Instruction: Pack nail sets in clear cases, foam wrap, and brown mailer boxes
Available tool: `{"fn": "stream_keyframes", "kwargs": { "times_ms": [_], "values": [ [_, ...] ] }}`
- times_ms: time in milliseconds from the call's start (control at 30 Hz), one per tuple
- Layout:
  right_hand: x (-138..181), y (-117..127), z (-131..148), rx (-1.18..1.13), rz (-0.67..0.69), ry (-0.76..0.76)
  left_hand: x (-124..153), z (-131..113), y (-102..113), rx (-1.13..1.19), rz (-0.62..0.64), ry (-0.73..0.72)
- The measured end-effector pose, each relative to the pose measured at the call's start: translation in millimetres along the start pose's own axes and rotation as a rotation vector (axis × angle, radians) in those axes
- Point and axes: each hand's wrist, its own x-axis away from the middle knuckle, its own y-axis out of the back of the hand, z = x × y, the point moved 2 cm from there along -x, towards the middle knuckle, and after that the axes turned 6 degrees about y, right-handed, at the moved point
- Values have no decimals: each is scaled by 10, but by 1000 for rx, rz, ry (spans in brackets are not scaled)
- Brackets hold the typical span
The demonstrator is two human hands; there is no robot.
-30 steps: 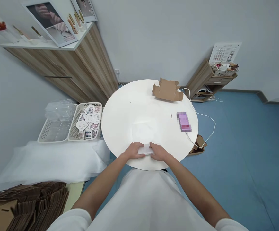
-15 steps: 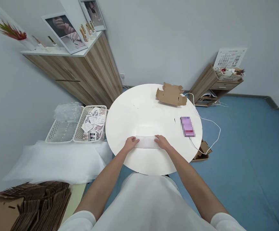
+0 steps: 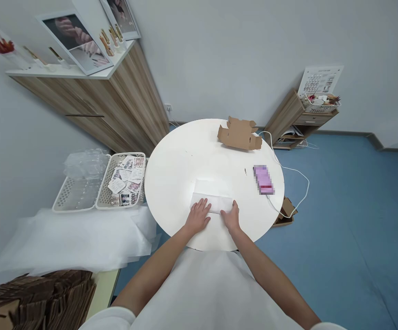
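A thin white sheet (image 3: 215, 204), folded into a flat bundle, lies near the front of the round white table (image 3: 171, 169). A single layer of it stretches out flat beyond the fold; whatever the bundle may contain is hidden. Resting on the bundle's left part is my left hand (image 3: 199, 217), palm down with fingers spread. At the other end my right hand (image 3: 231, 217) grips the bundle's right edge, thumb on the near side and fingers on the far side.
An unfolded brown cardboard box (image 3: 240, 134) lies at the table's back right. A pixelated purple phone-like object (image 3: 264, 179) with a white cable (image 3: 297, 171) sits on the right. Leftward stand a basket of cards (image 3: 123, 178), stacked white sheets (image 3: 82, 238) and flattened cardboard (image 3: 54, 293).
My left hand has moved from the bundle's left end to lie flat on it. My right hand has shifted to its right edge. The bundle now sits slightly tilted.
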Motion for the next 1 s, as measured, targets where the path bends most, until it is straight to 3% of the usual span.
{"fn": "stream_keyframes", "kwargs": {
  "times_ms": [100,167,267,367,667,767,900,1000],
  "values": [
    [-63,42,88,-141,11,-172,16,-2,-77,-31,43,11],
    [-98,117,125,-221,91,-228,57,-1,-109,-39,61,7],
    [-95,233,144,-300,217,-237,146,-44,-152,-36,79,-13],
    [-50,260,165,-358,224,-219,221,-122,-193,-16,86,-35],
    [10,10,284,-419,379,-234,250,-209,-94,-14,51,-47],
    [-22,56,270,-273,434,-180,260,-257,-74,-72,112,-166],
    [12,133,275,195,343,134,277,-264,-93,-123,168,-165],
    [132,86,269,402,329,311,319,-241,-113,-76,171,-147]
  ]
}}
